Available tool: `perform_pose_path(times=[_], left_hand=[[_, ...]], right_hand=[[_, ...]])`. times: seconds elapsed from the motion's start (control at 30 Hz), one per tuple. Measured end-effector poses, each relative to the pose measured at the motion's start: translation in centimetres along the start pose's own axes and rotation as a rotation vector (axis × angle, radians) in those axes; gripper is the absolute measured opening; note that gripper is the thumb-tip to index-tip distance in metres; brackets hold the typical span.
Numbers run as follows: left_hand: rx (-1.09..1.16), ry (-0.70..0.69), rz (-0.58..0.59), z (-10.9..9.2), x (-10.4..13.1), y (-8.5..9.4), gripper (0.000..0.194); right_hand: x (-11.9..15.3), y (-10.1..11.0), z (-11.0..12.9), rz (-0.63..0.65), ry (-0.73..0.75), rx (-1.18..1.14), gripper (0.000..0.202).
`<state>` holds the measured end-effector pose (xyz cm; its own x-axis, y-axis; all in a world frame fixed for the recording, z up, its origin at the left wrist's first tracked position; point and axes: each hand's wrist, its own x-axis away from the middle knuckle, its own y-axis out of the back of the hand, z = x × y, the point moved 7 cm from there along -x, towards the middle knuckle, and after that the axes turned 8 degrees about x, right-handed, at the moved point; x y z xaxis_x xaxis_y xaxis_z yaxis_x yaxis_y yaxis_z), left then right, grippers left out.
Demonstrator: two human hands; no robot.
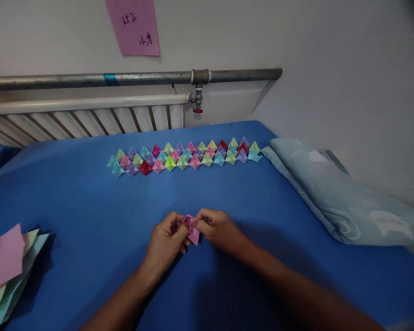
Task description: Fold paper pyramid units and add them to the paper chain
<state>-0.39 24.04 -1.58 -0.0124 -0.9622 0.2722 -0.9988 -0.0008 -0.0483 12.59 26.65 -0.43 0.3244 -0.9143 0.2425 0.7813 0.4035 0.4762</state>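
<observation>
A small folded piece of pink paper (193,233) is held between both hands above the blue surface (124,202). My left hand (168,236) pinches its left side, with the thumb on the front. My right hand (216,226) is closed on its upper right edge, thumb and forefinger together. Beyond the hands, folded paper pieces (182,162) in many colours stand in close rows across the surface. A stack of paper sheets (5,257), pink on top with green and blue below, lies at the left edge.
A folded light-blue patterned blanket (359,202) lies on the right, against the wall. Behind the surface are a white radiator (89,103), a metal pipe (152,79) and a valve with a red handle (198,111). Pink paper with handwriting (134,27) hangs on the wall.
</observation>
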Motion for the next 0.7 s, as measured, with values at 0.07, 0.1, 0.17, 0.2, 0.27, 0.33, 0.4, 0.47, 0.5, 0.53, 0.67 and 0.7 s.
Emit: perform_pose_path(times=[0.07, 0.1, 0.17, 0.2, 0.27, 0.33, 0.4, 0.47, 0.5, 0.53, 0.67, 0.7], left_hand=[[0.047, 0.081, 0.036, 0.3, -0.1, -0.1, 0.027], [0.061, 0.112, 0.047, 0.4, -0.2, -0.2, 0.028], [0.082, 0.146, 0.053, 0.4, -0.2, -0.2, 0.030], [0.089, 0.154, 0.054, 0.4, -0.2, -0.2, 0.030], [0.101, 0.162, 0.054, 0.4, -0.3, -0.2, 0.030], [0.102, 0.165, 0.057, 0.4, -0.3, -0.3, 0.029], [0.077, 0.172, 0.060, 0.5, -0.3, -0.2, 0.026], [0.016, 0.194, 0.063, 0.5, -0.2, -0.1, 0.021], [-0.026, 0.207, 0.064, 0.6, -0.1, 0.0, 0.018], [-0.077, 0.222, 0.064, 0.7, 0.0, 0.1, 0.016], [-0.270, 0.242, 0.061, 0.6, 0.3, 0.6, 0.009], [-0.297, 0.249, 0.067, 0.5, 0.3, 0.7, 0.007]], right_hand=[[-0.1, 0.0, 0.0, 0.005, 0.003, -0.009, 0.018], [-0.1, 0.0, 0.0, 0.004, 0.007, -0.007, 0.018], [-0.1, 0.0, 0.0, -0.002, 0.017, 0.012, 0.018], [-0.2, 0.0, 0.1, -0.004, 0.020, 0.024, 0.018], [-0.2, 0.0, 0.1, 0.007, 0.015, 0.048, 0.018], [-0.2, -0.1, 0.0, 0.021, 0.010, 0.078, 0.017], [-0.2, 0.0, 0.1, 0.026, 0.024, 0.119, 0.014], [-0.1, 0.0, 0.2, 0.015, 0.061, 0.186, 0.010], [0.0, 0.0, 0.4, 0.006, 0.086, 0.229, 0.010], [0.1, 0.0, 0.6, -0.006, 0.112, 0.276, 0.012], [0.6, -0.1, 1.6, -0.053, 0.199, 0.421, 0.018], [0.7, -0.1, 1.8, -0.054, 0.210, 0.437, 0.017]])
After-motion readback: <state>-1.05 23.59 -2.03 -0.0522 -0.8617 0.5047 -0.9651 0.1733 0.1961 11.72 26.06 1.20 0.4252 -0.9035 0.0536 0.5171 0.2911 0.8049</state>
